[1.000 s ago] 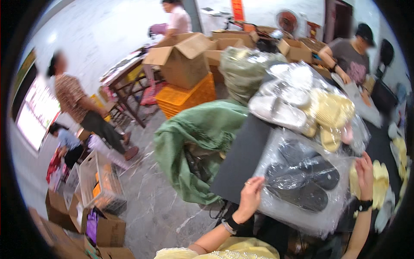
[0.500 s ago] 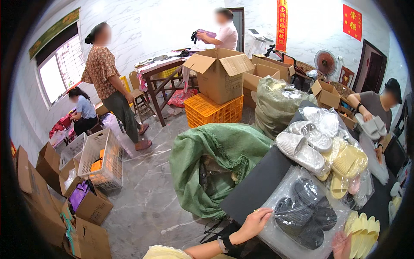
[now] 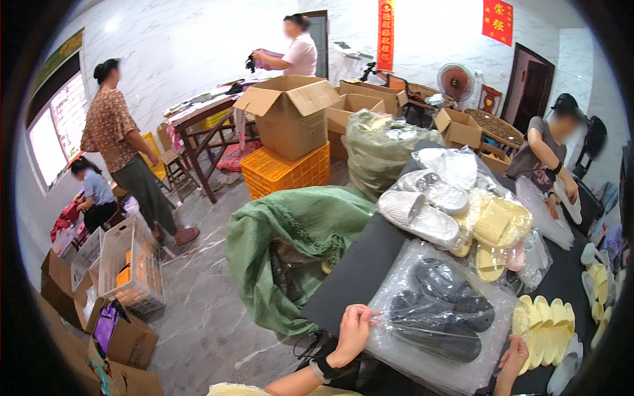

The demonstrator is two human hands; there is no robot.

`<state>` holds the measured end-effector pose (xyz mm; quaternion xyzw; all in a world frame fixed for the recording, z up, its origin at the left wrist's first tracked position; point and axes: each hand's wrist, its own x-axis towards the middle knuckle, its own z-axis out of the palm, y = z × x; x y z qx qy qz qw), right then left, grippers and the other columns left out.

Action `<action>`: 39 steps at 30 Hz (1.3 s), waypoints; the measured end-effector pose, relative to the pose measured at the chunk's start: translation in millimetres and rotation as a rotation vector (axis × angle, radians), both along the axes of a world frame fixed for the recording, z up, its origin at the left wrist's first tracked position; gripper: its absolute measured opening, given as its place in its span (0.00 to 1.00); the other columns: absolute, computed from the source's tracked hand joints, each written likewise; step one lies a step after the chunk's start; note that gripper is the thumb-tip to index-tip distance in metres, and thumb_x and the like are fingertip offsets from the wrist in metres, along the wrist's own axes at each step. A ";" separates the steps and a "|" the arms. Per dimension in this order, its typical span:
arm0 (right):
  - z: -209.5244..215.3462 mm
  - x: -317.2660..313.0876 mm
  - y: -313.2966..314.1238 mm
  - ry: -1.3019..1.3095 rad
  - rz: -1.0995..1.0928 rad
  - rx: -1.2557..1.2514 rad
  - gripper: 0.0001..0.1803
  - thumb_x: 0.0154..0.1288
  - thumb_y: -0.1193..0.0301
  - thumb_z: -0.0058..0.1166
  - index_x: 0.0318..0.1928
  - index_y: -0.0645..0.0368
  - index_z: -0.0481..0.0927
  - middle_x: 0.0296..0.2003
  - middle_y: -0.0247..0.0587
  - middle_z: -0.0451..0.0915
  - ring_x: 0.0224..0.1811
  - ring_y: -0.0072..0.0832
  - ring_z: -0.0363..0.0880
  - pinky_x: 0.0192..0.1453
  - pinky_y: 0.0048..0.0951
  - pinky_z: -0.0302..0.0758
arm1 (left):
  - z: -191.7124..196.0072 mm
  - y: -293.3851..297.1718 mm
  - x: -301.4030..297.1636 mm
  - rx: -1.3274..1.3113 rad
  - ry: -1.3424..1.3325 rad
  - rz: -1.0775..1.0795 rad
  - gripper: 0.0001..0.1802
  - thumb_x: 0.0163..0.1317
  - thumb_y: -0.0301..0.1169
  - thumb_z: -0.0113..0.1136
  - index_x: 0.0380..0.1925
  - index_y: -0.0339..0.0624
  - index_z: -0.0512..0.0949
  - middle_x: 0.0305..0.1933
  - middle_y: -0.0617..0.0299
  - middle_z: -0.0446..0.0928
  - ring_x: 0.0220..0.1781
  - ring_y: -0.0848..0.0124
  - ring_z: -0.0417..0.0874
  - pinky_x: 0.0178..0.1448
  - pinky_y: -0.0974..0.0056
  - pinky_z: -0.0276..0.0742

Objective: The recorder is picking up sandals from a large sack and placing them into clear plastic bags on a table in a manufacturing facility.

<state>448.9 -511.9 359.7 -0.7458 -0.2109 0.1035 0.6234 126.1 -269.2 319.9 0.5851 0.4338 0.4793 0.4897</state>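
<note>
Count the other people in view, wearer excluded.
4: person in patterned top standing left; one crouching below the window; one at the back table; one at right. More may be hidden.

The clear plastic bag [image 3: 441, 323] is thin, glossy film that wrinkles and catches the light, and the dark slippers [image 3: 439, 310] inside it look like matt, moulded foam or rubber. The black table top [image 3: 360, 270] is smooth and dull, while the green sack [image 3: 300, 231] beside it is coarse woven cloth with frayed edges. The yellow slippers [image 3: 545, 320] have a soft matt foam look, the white slippers [image 3: 419, 214] a ribbed, knit-like surface under shiny film, the orange crate [image 3: 284, 171] is hard plastic lattice, and the cardboard box [image 3: 290, 119] is plain brown matt paperboard.
</note>
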 end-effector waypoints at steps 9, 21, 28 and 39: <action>25.3 -29.0 4.1 0.063 -0.064 0.219 0.16 0.74 0.61 0.40 0.30 0.55 0.69 0.11 0.22 0.56 0.08 0.10 0.50 0.11 0.15 0.46 | -33.2 3.2 -2.3 0.088 0.114 -0.055 0.08 0.70 0.27 0.43 0.38 0.30 0.63 0.46 0.53 0.65 0.47 0.61 0.82 0.42 0.66 0.85; 33.8 -35.5 -10.2 0.187 0.015 0.260 0.15 0.72 0.60 0.41 0.32 0.56 0.71 0.21 0.30 0.70 0.15 0.12 0.59 0.17 0.14 0.54 | 22.6 15.4 1.4 0.086 0.306 -0.177 0.12 0.56 0.27 0.62 0.40 0.35 0.76 0.33 0.58 0.78 0.33 0.74 0.81 0.39 0.70 0.76; 33.0 -29.7 -5.1 0.309 0.029 0.324 0.12 0.71 0.66 0.42 0.47 0.59 0.74 0.16 0.28 0.68 0.12 0.13 0.53 0.16 0.15 0.51 | 23.5 1.2 9.2 0.280 0.488 -0.070 0.11 0.53 0.18 0.56 0.37 0.38 0.72 0.35 0.54 0.74 0.33 0.61 0.78 0.38 0.59 0.76; 69.8 6.4 2.1 0.849 1.293 -0.080 0.34 0.63 0.65 0.55 0.66 0.63 0.58 0.48 0.50 0.77 0.18 0.18 0.67 0.21 0.17 0.63 | 12.7 -8.1 26.6 0.501 0.538 -0.385 0.36 0.69 0.44 0.44 0.66 0.28 0.50 0.69 0.41 0.54 0.71 0.47 0.55 0.72 0.50 0.50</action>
